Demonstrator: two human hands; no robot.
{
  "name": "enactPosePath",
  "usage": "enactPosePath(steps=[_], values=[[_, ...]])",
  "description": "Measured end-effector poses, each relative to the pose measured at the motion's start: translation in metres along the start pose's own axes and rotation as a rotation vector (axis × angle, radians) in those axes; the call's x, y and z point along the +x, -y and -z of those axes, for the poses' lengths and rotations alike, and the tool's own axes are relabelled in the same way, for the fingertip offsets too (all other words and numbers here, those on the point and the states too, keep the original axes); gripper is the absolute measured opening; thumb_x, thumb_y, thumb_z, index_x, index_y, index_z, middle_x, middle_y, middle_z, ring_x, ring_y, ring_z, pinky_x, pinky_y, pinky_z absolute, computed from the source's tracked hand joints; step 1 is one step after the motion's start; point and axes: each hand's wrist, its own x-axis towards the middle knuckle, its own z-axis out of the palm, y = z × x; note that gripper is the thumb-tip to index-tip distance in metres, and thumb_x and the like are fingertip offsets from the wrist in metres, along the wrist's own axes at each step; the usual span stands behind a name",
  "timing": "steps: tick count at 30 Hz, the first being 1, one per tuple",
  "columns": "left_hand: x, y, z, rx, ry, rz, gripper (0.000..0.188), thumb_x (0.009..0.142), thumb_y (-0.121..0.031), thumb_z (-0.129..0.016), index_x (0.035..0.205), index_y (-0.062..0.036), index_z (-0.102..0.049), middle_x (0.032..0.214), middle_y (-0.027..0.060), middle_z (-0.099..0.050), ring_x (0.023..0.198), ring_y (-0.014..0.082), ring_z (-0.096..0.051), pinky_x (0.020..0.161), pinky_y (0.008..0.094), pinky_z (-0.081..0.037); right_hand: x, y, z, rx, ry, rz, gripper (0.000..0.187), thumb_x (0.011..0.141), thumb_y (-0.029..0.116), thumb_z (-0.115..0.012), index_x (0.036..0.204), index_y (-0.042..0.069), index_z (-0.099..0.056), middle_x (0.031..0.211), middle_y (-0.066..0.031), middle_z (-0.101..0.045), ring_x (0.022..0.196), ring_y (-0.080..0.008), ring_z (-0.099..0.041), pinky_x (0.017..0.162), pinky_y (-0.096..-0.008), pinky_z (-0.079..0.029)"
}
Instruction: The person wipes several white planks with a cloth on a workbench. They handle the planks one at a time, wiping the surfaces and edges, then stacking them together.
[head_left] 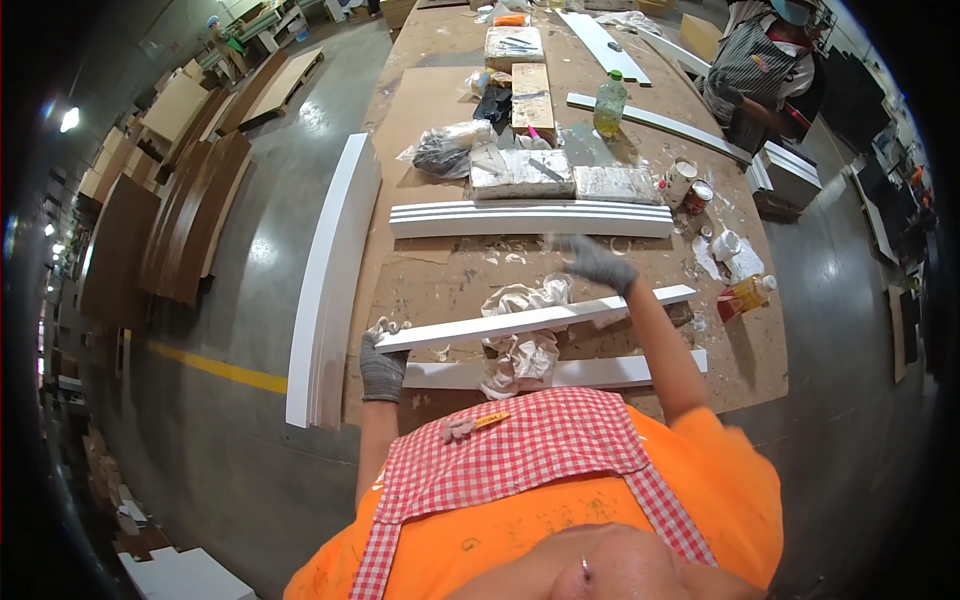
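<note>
My left hand (382, 368), in a grey glove, is closed round the left end of a white strip board (540, 319). The board slants up to the right above the table and passes beneath my right forearm. My right hand (598, 264), also gloved, is stretched beyond the board, close to a stack of white strips (530, 220). Its fingertips are smeared by motion, so I cannot tell what they hold, if anything. Crumpled white cloth (522, 365) lies under the held board, partly covering another white strip (630, 371) near the table's front edge.
A tall stack of white panels (325, 290) stands along the table's left edge. Stained blocks (522, 174), a green-capped bottle (609, 105), cans (680, 182) and a yellow-red bottle (745, 298) sit on the worktable (420, 285). A co-worker (765, 75) stands at the far right.
</note>
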Motion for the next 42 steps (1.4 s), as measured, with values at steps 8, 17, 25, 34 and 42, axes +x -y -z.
enactPosePath(steps=[8,17,25,34,42], values=[[0.009,-0.001,-0.027,-0.025,0.223,-0.143,0.031,0.075,-0.030,-0.053,0.086,-0.0016,-0.060,0.082,0.0138,-0.056,0.084,0.0285,-0.054,0.087,0.0446,-0.044,-0.183,0.011,-0.054,-0.160,-0.736,-0.085,0.018,0.086,0.020,-0.062,0.094,0.005,-0.069,0.087,-0.0103,-0.068,0.082,-0.0227,-0.064,0.077,-0.0333,-0.050],[-0.011,-0.017,-0.056,0.100,0.233,-0.186,0.033,0.081,-0.027,-0.046,0.096,-0.0025,-0.061,0.100,0.0173,-0.062,0.099,0.0353,-0.057,0.095,0.0501,-0.043,-0.132,0.033,-0.165,-0.444,-0.190,-0.058,0.039,0.082,0.042,-0.060,0.108,0.013,-0.065,0.111,-0.0135,-0.060,0.110,-0.0292,-0.052,0.099,-0.0425,-0.032],[-0.047,-0.018,-0.043,0.144,0.135,-0.180,0.030,0.080,-0.028,-0.048,0.088,-0.0024,-0.061,0.087,0.0163,-0.062,0.096,0.0375,-0.057,0.097,0.0525,-0.041,-0.081,0.033,-0.155,-0.443,-0.112,-0.142,0.043,0.084,0.042,-0.058,0.108,0.007,-0.064,0.104,-0.0169,-0.064,0.101,-0.0328,-0.059,0.091,-0.0416,-0.044],[-0.064,0.005,0.014,0.032,-0.031,-0.155,0.022,0.075,-0.030,-0.055,0.071,-0.0090,-0.058,0.073,0.0095,-0.061,0.086,0.0363,-0.061,0.091,0.0556,-0.044,-0.174,0.072,-0.091,-0.701,-0.339,-0.022,0.076,0.064,0.044,-0.079,0.129,0.013,-0.052,0.132,-0.0146,-0.048,0.119,-0.0307,-0.047,0.102,-0.0432,-0.034],[-0.069,0.010,0.013,0.002,0.040,-0.124,0.021,0.079,-0.025,-0.055,0.062,-0.0131,-0.057,0.061,0.0056,-0.060,0.074,0.0300,-0.058,0.084,0.0483,-0.047,-0.149,0.046,-0.078,-0.906,-0.254,-0.203,0.061,0.062,0.033,-0.076,0.117,0.014,-0.059,0.115,-0.0114,-0.054,0.116,-0.0290,-0.046,0.107,-0.0458,-0.024]])
